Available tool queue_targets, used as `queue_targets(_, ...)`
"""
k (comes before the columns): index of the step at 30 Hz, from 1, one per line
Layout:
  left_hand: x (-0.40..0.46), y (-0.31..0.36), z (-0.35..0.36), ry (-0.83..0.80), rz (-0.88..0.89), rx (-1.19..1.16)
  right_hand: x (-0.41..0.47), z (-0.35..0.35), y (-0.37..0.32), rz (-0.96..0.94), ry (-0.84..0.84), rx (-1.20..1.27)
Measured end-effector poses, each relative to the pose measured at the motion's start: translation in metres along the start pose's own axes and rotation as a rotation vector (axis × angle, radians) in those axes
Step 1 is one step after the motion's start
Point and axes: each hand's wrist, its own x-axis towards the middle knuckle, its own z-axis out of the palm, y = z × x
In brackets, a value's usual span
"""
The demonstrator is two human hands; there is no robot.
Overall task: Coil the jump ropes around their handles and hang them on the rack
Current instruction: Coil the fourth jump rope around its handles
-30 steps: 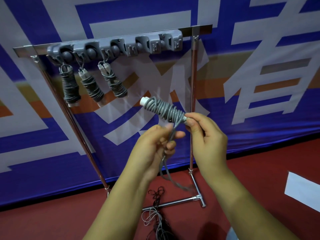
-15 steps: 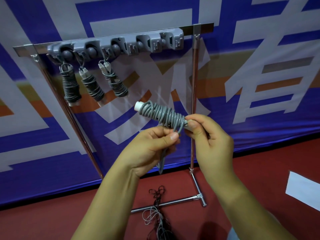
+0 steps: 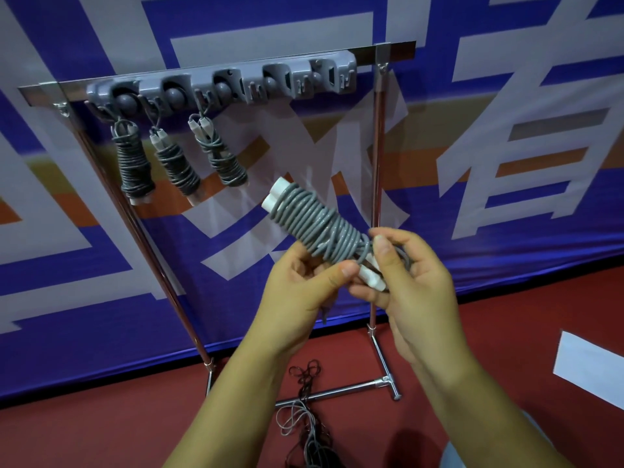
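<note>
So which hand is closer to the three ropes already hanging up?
Left. The left hand grips the coiled rope below and right of the hanging ropes. The right hand pinches the handle ends farther right, so it is farther away.

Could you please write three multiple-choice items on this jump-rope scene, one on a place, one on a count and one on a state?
1. Where do the coiled ropes hang on the rack?
A. toward its left end
B. toward its right end
C. on its foot bar

2. How many coiled ropes hang from the grey holder strip?
A. one
B. three
C. five

3. What is the state of the grey jump rope in the hands?
A. uncoiled on the floor
B. coiled round its handles, held by both hands
C. hung on a hook

Answers: 1 A, the hanging bundles sit at the left. 2 B, three bundles show. 3 B, the left hand and right hand grip it.
</note>
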Motion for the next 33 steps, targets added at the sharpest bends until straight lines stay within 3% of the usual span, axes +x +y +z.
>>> queue_targets(4,-0.006,0.004,0.005,0.046,0.014,-0.014,0.002,-0.004,0.002,0.055,-0.033,-0.012)
queue_targets(6,-0.008,0.007,0.006,0.08,0.012,0.011,0.001,-0.009,0.009,-0.011,-0.013,-0.183)
queue_targets(10,-0.01,0.01,0.004,0.149,-0.009,0.092,-0.002,-0.018,0.022,-0.336,0.091,-0.595)
queue_targets(12,-0.009,0.012,0.005,0.161,-0.031,0.066,-0.006,-0.019,0.029,-0.552,0.05,-0.726)
queue_targets(14,-0.009,0.013,0.007,0.13,-0.065,-0.046,-0.009,-0.017,0.036,-0.651,-0.042,-0.839)
queue_targets(17,-0.01,0.013,0.01,0.073,-0.175,-0.23,-0.006,-0.015,0.038,-0.665,-0.094,-0.862)
queue_targets(23,-0.014,0.019,0.007,-0.018,-0.22,-0.216,-0.002,-0.02,0.035,-0.769,-0.087,-0.842)
queue_targets(29,-0.016,0.017,-0.004,-0.137,-0.373,-0.412,-0.001,-0.029,0.038,-0.757,-0.016,-0.783)
queue_targets(33,-0.014,0.016,-0.01,-0.102,-0.391,-0.275,0.003,-0.028,0.04,-0.713,-0.005,-0.78)
